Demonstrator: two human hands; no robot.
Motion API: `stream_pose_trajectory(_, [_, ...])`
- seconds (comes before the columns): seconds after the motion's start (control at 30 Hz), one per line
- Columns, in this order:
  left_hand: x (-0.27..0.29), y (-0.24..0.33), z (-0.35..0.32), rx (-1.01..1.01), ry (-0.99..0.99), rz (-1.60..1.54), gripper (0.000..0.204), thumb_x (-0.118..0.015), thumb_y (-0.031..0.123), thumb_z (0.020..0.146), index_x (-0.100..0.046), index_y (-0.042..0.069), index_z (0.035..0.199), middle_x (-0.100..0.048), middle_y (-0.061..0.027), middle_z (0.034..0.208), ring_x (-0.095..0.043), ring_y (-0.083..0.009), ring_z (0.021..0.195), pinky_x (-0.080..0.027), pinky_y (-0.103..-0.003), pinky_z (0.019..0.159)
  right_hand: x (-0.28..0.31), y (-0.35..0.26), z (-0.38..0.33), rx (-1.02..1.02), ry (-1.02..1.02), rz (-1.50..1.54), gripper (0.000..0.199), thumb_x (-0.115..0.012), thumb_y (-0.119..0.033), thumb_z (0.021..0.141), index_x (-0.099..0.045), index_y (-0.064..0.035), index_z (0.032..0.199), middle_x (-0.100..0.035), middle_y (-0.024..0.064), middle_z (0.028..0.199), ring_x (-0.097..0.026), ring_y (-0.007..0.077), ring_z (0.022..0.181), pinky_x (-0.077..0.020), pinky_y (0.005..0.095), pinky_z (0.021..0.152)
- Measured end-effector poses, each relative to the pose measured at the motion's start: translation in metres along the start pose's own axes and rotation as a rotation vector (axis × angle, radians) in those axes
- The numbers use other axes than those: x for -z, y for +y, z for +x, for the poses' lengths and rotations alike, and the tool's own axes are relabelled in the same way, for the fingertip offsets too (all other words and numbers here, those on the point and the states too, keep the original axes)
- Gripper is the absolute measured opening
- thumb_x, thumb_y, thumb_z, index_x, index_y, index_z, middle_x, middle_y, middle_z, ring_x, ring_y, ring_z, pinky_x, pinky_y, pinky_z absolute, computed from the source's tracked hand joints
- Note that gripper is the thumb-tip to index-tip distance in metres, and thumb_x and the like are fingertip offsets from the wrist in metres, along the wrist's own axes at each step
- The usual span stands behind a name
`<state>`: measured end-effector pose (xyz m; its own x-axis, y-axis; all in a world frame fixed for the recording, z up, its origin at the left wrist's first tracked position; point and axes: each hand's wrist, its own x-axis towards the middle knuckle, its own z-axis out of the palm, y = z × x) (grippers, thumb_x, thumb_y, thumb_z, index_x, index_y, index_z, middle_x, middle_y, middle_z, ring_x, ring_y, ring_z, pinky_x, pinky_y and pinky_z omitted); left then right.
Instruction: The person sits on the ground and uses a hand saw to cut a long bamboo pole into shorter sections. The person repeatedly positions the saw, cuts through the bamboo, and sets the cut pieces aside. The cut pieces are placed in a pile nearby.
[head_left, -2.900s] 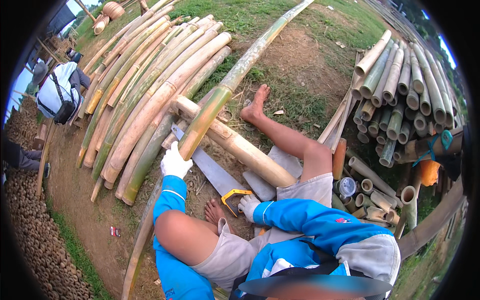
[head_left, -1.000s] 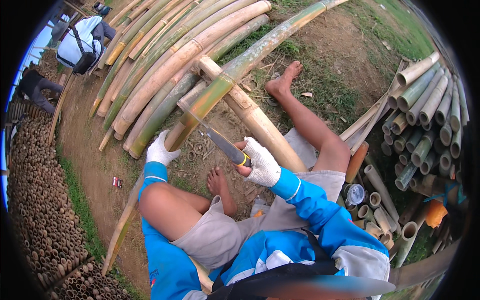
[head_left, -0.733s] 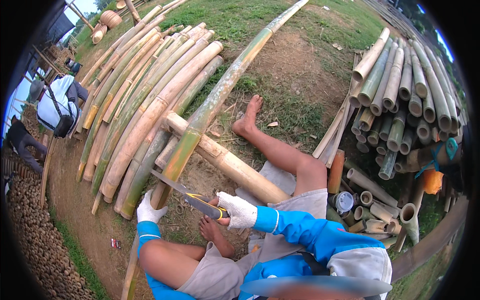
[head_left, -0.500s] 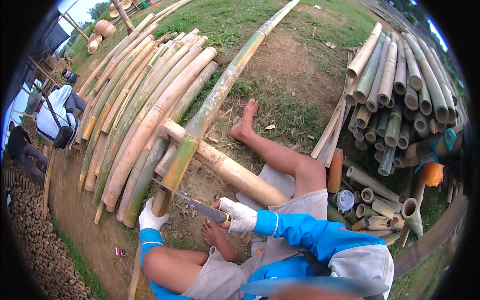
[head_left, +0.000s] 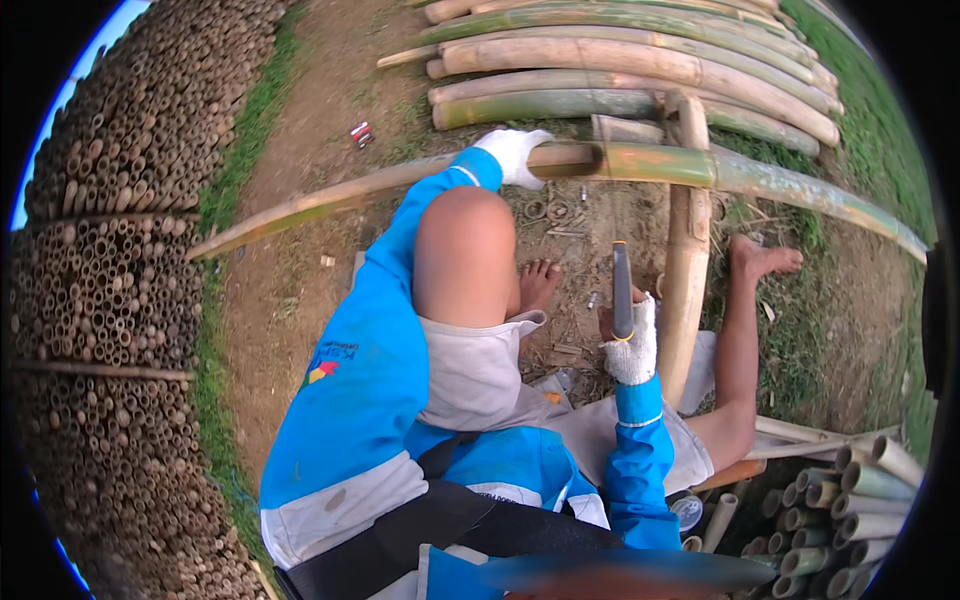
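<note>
My left hand, in a white glove, closes round the brown length of a bamboo pole. Just right of it, this brown length meets the end of a thicker green bamboo pole; whether the two are joined I cannot tell. The green pole rests across a pale bamboo crosspiece. Lower down, my right hand, gloved with bare fingertips, grips a hand saw by its dark handle with yellow edging. The saw stands apart from the pole, and its blade cannot be made out.
Several long bamboo poles lie side by side beyond the work. Cut bamboo tubes are piled at the lower right. A tall stack of bamboo pieces fills the left side. My bent knee is below my left hand.
My view has swung to the left. The saw's blade lay against the pole near its end before; now my right hand holds the saw away from it. My left hand still grips the pole.
</note>
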<state>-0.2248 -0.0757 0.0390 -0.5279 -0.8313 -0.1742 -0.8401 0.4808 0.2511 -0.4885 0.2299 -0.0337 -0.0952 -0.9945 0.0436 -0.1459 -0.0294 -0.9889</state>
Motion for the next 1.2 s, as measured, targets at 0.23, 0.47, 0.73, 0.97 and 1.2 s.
stream_pose_trajectory(0.23, [0.004, -0.003, -0.017, 0.020, 0.048, -0.077, 0.082, -0.089, 0.061, 0.074, -0.066, 0.023, 0.143, -0.077, -0.0179, 0.126, -0.073, -0.0433, 0.115, -0.057, -0.052, 0.101, -0.013, 0.035, 0.008, 0.090, -0.056, -0.004, 0.049, -0.071, 0.006, 0.096, -0.053, -0.0022, 0.141, -0.057, 0.0046, 0.112, -0.059, 0.0122, 0.097, -0.0572, 0.0286, 0.087])
stream_pose_trajectory(0.47, [-0.006, -0.001, 0.003, -0.036, 0.050, -0.016, 0.098, -0.087, 0.067, 0.074, -0.059, 0.015, 0.153, -0.071, -0.0226, 0.138, -0.069, -0.0426, 0.125, -0.054, -0.052, 0.109, -0.008, 0.013, -0.002, -0.015, -0.049, -0.140, 0.054, -0.082, -0.014, 0.089, -0.061, -0.0048, 0.138, -0.063, 0.0167, 0.112, -0.067, 0.0296, 0.102, -0.0561, 0.0396, 0.089])
stream_pose_trajectory(0.73, [-0.008, 0.009, 0.001, -0.006, 0.092, -0.051, 0.099, -0.096, 0.049, 0.069, -0.059, 0.010, 0.152, -0.073, -0.0216, 0.136, -0.071, -0.0410, 0.124, -0.056, -0.048, 0.106, -0.014, 0.025, 0.000, -0.034, -0.054, -0.177, 0.064, -0.085, -0.030, 0.087, -0.060, -0.0116, 0.144, -0.062, 0.0228, 0.121, -0.067, 0.0431, 0.112, -0.0569, 0.0494, 0.093])
stream_pose_trajectory(0.97, [-0.009, 0.009, -0.001, 0.005, 0.079, -0.054, 0.097, -0.097, 0.048, 0.068, -0.061, 0.011, 0.150, -0.071, -0.0226, 0.139, -0.069, -0.0437, 0.125, -0.056, -0.051, 0.106, -0.011, 0.022, 0.000, -0.051, -0.084, -0.172, 0.059, -0.084, -0.034, 0.089, -0.061, -0.0131, 0.139, -0.061, 0.0221, 0.125, -0.065, 0.0448, 0.116, -0.0562, 0.0520, 0.095])
stream_pose_trajectory(1.2, [-0.007, 0.014, -0.005, 0.019, 0.091, -0.083, 0.096, -0.097, 0.046, 0.068, -0.061, 0.011, 0.150, -0.072, -0.0225, 0.137, -0.069, -0.0444, 0.124, -0.056, -0.051, 0.105, -0.011, 0.016, -0.004, -0.025, -0.046, -0.175, 0.055, -0.082, -0.034, 0.091, -0.062, -0.0143, 0.138, -0.061, 0.0218, 0.124, -0.065, 0.0448, 0.115, -0.0560, 0.0528, 0.095])
